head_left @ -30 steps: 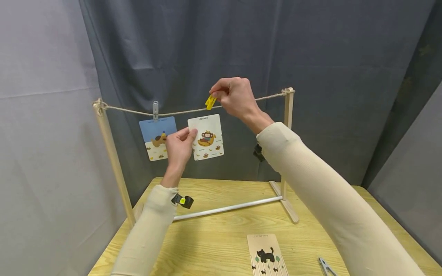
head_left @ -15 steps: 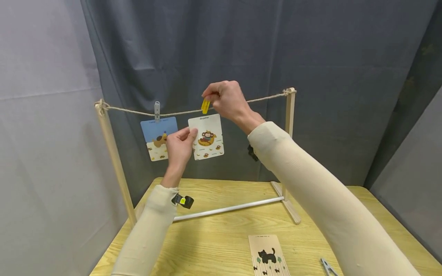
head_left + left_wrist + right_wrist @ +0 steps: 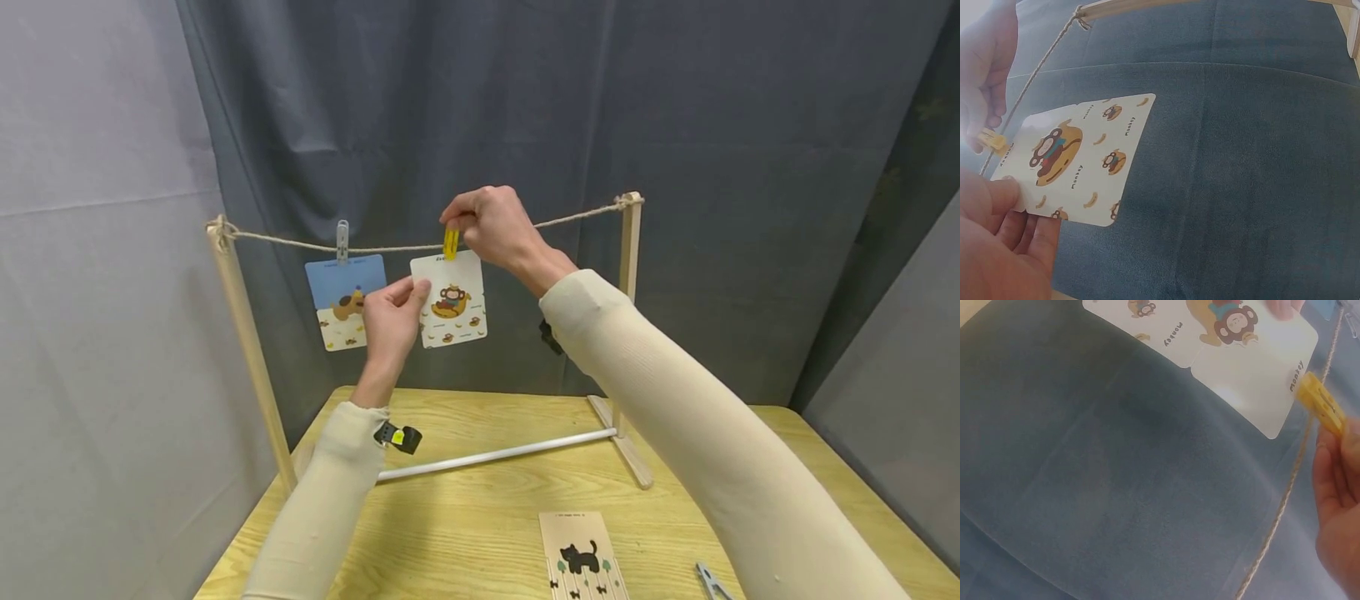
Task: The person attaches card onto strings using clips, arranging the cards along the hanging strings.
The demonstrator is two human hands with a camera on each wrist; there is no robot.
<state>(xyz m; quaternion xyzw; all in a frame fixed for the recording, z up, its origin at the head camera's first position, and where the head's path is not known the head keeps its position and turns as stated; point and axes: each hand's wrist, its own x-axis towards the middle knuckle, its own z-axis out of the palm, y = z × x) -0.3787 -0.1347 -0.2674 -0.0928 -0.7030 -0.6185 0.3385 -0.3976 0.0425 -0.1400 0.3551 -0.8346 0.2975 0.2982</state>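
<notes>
My left hand [image 3: 392, 323] pinches the left edge of a white monkey card [image 3: 453, 321] between thumb and fingers, holding it upright just below the rope [image 3: 405, 247]. With thumb and fingertips my right hand [image 3: 497, 229] grips a yellow clothespin [image 3: 451, 243] from above. In the head view the clothespin crosses the rope and its lower end overlaps the card's top edge. The right wrist view also has the yellow clothespin [image 3: 1321, 403] at the card's "monkey" lettering. Whether its tips bite on the card cannot be told.
Left of the monkey card, a blue dog card [image 3: 333, 283] hangs from the rope by a grey clothespin [image 3: 342, 242]. Wooden posts [image 3: 628, 242] carry the rope, with a white bar [image 3: 495, 455] low between them. A black cat card [image 3: 581, 554] and another clothespin [image 3: 712, 581] lie on the table.
My right hand has moved left and down, bringing the yellow clothespin from above the rope onto the top edge of the monkey card. The left hand and card have barely moved.
</notes>
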